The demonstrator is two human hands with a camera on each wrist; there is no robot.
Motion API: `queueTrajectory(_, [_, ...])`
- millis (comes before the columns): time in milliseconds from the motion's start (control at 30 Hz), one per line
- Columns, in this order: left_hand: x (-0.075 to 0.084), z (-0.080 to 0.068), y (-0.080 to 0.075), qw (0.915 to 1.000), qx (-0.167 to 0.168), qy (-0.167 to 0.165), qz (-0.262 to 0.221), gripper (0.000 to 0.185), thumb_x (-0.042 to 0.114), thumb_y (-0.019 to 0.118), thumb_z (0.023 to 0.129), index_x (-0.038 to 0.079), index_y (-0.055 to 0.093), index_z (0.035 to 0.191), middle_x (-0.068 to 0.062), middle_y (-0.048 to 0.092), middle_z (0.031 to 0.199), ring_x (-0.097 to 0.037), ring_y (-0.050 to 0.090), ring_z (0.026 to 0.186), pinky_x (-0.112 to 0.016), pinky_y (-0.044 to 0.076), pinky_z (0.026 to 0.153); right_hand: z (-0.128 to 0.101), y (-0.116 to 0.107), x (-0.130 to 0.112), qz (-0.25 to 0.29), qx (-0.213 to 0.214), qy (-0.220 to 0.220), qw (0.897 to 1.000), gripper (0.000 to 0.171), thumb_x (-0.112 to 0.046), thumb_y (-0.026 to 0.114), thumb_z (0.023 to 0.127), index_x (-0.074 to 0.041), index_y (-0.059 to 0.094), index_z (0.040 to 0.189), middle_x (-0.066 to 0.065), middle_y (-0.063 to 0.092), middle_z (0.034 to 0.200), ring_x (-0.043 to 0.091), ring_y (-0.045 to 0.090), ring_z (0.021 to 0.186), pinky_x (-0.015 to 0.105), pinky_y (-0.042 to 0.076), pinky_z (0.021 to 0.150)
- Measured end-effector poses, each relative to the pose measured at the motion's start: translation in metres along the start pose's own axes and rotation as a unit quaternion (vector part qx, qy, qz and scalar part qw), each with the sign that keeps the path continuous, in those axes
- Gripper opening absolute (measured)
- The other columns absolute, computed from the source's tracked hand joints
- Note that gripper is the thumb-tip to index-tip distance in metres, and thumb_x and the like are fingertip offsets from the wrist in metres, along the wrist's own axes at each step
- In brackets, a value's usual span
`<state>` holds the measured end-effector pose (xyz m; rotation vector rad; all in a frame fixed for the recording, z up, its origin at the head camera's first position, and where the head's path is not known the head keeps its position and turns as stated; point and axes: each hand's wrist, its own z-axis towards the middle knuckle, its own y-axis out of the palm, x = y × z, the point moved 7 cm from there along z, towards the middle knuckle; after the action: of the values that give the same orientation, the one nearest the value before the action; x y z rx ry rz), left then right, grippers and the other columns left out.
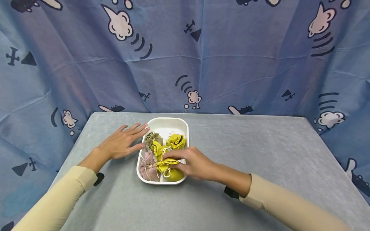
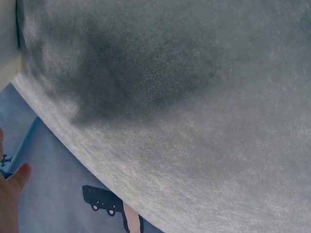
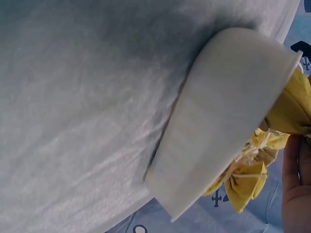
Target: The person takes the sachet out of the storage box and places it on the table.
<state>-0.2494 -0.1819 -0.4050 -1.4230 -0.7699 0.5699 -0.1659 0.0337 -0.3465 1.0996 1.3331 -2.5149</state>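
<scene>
A white tray (image 1: 170,123) holds several drawstring pouches. My right hand (image 1: 199,163) reaches over its right side and pinches the gathered neck of a yellow pouch (image 1: 174,175) at the near right corner; the right wrist view shows this yellow pouch (image 3: 291,109) above the rim. Another yellow pouch (image 1: 176,141) lies at the far right, and one more yellow pouch (image 1: 157,149) sits in the middle. On the left are a grey-green pouch (image 1: 151,139) and a pink pouch (image 1: 148,168). My left hand (image 1: 122,141) has its fingers extended at the tray's left rim, gripping nothing.
The tray stands on a grey cloth-covered table (image 1: 248,144). A blue patterned curtain (image 1: 231,64) hangs behind the table and along its sides. Dark wrist bands (image 1: 231,192) show under the sleeves.
</scene>
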Motion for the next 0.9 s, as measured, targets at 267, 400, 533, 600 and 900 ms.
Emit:
queueTrajectory(267, [0.0,0.0,0.0,1.0,0.001,0.001,0.002,0.067,0.055,0.042,0.103,0.022,0.027,0.159,-0.001,0.02,0.165,-0.03,0.021,0.15,-0.063,0.017,0.115,0.001,-0.019,-0.003,0.006,0.003,0.017,1.0,0.033,0.0,0.076,0.086,-0.004,0.071,0.119,0.005,0.073,0.116,0.012,0.068,0.106,0.022,0.053,0.089])
queueTrajectory(400, [0.0,0.0,0.001,1.0,0.001,0.002,0.002,0.067,0.055,0.042,0.103,0.022,0.027,0.159,-0.001,0.02,0.165,-0.03,0.021,0.15,-0.064,0.018,0.115,0.002,-0.026,-0.007,0.008,0.005,0.015,1.0,0.033,0.0,0.076,0.086,-0.004,0.071,0.119,0.006,0.073,0.116,0.012,0.069,0.104,0.02,0.053,0.088])
queueTrajectory(533, [0.0,0.0,0.001,1.0,0.0,0.001,0.001,0.067,0.056,0.041,0.103,0.022,0.027,0.159,0.0,0.019,0.165,-0.031,0.022,0.15,-0.064,0.018,0.115,0.003,-0.034,-0.01,0.009,0.01,0.011,1.0,0.033,0.001,0.075,0.087,-0.005,0.071,0.119,0.006,0.073,0.115,0.012,0.069,0.104,0.02,0.053,0.088])
queueTrajectory(600, [0.0,0.0,0.001,1.0,0.0,0.001,0.002,0.067,0.056,0.041,0.103,0.022,0.027,0.159,0.0,0.019,0.165,-0.031,0.022,0.15,-0.063,0.018,0.115,0.002,-0.039,-0.01,0.008,0.011,0.015,1.0,0.034,0.002,0.075,0.087,-0.005,0.07,0.12,0.006,0.073,0.116,0.013,0.069,0.106,0.021,0.053,0.089])
queueTrajectory(900, [0.001,-0.001,0.0,1.0,-0.006,0.002,0.003,0.067,0.056,0.04,0.103,0.023,0.026,0.16,0.0,0.017,0.166,-0.029,0.02,0.151,-0.063,0.017,0.115,-0.008,-0.072,-0.005,-0.003,0.041,0.03,0.999,0.036,0.008,0.074,0.085,-0.002,0.07,0.119,0.007,0.073,0.116,0.017,0.07,0.106,0.024,0.054,0.088])
